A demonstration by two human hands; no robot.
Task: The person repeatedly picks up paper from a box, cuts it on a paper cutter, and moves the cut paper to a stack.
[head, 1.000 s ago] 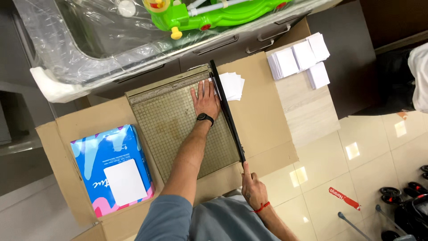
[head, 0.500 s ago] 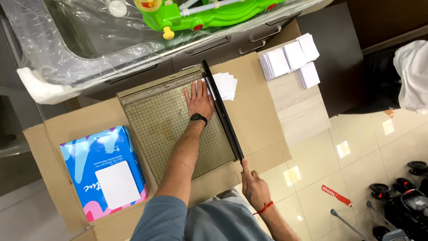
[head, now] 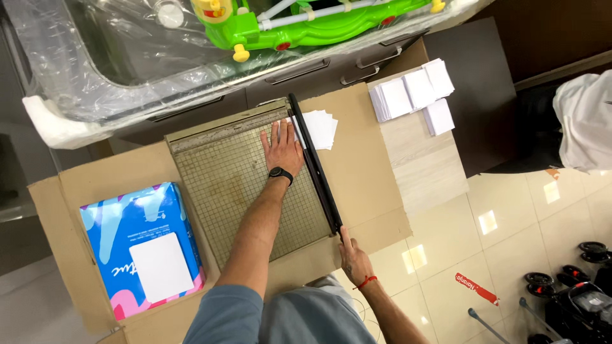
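Flattened cardboard sheet [head: 363,172] spread over glossy tiled floor [head: 510,248]. On cardboard: paper cutter [head: 242,185], blue paper pack [head: 143,245], loose white sheets [head: 319,127]. Beside it, wooden board [head: 421,165] carrying white card stacks [head: 411,95].

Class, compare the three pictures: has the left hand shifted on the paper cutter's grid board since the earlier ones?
No. The left hand lies flat near the grid board's far right corner, beside the black blade arm, as before; only the camera view shifted.

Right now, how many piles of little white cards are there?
4: three stacks on the wood board, one left, one at the back, one in front; a fourth, loose pile beside the cutter blade.
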